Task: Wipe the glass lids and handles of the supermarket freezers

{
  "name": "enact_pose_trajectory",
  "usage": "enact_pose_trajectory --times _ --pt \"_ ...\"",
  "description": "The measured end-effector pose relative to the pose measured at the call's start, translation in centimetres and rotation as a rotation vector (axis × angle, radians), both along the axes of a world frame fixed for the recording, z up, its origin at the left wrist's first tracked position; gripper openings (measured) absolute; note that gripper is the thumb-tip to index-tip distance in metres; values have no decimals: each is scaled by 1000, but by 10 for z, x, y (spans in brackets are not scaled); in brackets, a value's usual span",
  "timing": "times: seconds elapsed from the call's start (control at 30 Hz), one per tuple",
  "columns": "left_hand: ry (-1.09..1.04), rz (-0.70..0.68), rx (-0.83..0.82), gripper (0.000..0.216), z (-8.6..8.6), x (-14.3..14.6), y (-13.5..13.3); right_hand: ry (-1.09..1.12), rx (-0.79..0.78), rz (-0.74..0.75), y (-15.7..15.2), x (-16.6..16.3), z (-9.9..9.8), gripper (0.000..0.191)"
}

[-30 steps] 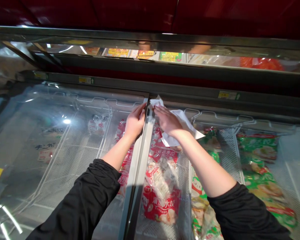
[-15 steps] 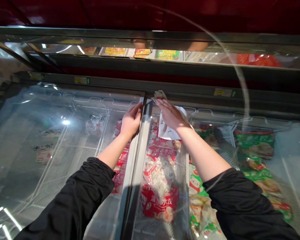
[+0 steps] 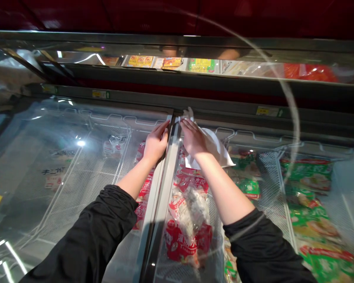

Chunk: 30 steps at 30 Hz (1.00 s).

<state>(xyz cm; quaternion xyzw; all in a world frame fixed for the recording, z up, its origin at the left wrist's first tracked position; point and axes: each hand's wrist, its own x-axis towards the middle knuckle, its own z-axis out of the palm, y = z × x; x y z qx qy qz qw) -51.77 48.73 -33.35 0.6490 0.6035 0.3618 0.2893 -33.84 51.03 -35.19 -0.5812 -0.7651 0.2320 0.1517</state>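
Your left hand [image 3: 156, 143] lies against the frame [image 3: 155, 192] of the left lid, near the rear edge of the freezer [image 3: 218, 108]. Its fingers are extended, with the thumb apart. Your right hand [image 3: 193, 137] lies over the cloth [image 3: 216, 147], fingers straight and together; you cannot tell whether they grip it. The cloth is at the right lid's rear left corner, its loose part spreading right of your wrist. Below, red bags [image 3: 188, 243] show through the right lid.
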Motion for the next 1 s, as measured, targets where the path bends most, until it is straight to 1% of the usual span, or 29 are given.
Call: enact_pose_trajectory --times 0.07,0.1,0.17,0.23,0.33,0.43,0.5,0.63,0.7,0.77,0.8,0.87,0.93,1.0 --pt "10 0 8 40 0 0 0 15 -20 58 1 -22 4 59" --pt "15 1 12 40 -1 0 0 21 -25 78 0 -28 6 57" --pt "21 3 18 40 -1 0 0 30 -26 104 1 -28 6 56" --pt "24 2 18 40 -1 0 0 28 -21 103 5 -14 4 60" --pt "24 6 12 40 0 0 -1 3 -1 41 14 19 -3 65" --pt "14 9 3 40 0 -1 0 -38 12 -24 18 60 -8 68" --pt "11 11 1 40 0 -1 0 -84 7 -82 13 92 -11 68" --pt "19 9 14 41 -3 -2 2 -197 -31 -265 -8 168 -15 68" --pt "34 0 19 41 -3 -1 3 -219 -36 -300 -16 203 -17 70" --pt "74 -29 28 42 -2 2 3 -228 -43 -314 -20 223 -19 72" --pt "109 -55 35 43 -1 3 2 -233 -49 -326 -20 227 -20 73" --pt "202 -131 47 44 2 7 1 -241 -62 -335 -19 218 -22 73" --pt "297 -195 48 44 6 9 -1 -215 -62 -293 -17 194 -22 76" --pt "378 -234 40 45 10 10 -2 -147 -50 -204 -15 162 -20 79"
